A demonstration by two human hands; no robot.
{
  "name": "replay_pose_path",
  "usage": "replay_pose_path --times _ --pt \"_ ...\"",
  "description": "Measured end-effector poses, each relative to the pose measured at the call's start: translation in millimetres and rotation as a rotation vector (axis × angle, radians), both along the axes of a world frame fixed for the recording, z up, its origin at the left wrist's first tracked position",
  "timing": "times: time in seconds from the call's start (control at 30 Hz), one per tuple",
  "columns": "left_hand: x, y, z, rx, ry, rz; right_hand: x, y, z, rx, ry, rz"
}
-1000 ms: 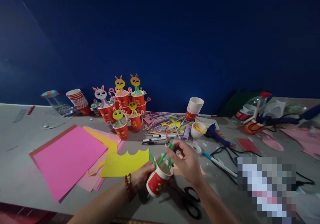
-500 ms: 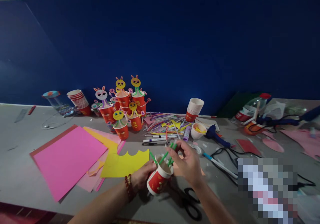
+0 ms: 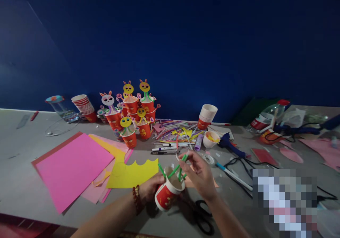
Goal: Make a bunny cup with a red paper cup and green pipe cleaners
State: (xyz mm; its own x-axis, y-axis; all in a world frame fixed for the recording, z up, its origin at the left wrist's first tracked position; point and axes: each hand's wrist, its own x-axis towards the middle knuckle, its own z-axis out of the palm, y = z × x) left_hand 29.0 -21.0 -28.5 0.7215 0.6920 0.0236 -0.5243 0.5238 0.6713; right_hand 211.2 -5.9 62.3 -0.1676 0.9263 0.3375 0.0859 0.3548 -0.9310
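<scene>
A red and white paper cup [image 3: 167,196] is tilted in my left hand [image 3: 152,187], its open rim toward my right hand. Several green pipe cleaners [image 3: 174,170] stick up out of the cup, some of them bent. The fingertips of my right hand [image 3: 199,174] pinch the upper ends of the green pipe cleaners on the right, just above the rim. Below the right forearm, black scissors [image 3: 203,218] lie on the table. A yellow sheet with a scalloped edge [image 3: 132,176] lies just left of the cup.
Finished cup figures with animal faces [image 3: 129,121] are stacked at the back. A pile of coloured sticks [image 3: 175,130], stacked paper cups [image 3: 207,115], a blue glue gun [image 3: 231,146] with black cable and a pink sheet [image 3: 75,170] are spread around. A blue panel [image 3: 186,46] closes the back.
The cup has shifted slightly down and left in my left hand. My right hand's fingers have moved a little on the green pipe cleaners.
</scene>
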Motion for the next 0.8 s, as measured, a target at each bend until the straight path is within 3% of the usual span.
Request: replay_pose_path --times 0.23,0.4,0.63,0.8 --pt "-0.4 -0.2 2.0 -0.005 -0.059 -0.045 3.2 0.2 -2.0 0.027 0.006 0.05" --pt "2.4 0.6 8.0 -0.01 -0.098 -0.075 6.0 3.7 -2.4 -0.058 0.071 0.054" --pt "1.4 1.7 1.9 -0.017 -0.121 -0.081 6.0 8.5 -5.3 -0.206 0.12 0.166" --pt "1.1 2.0 4.6 -0.034 -0.128 -0.046 1.7 8.3 -6.3 -0.198 0.132 0.248"
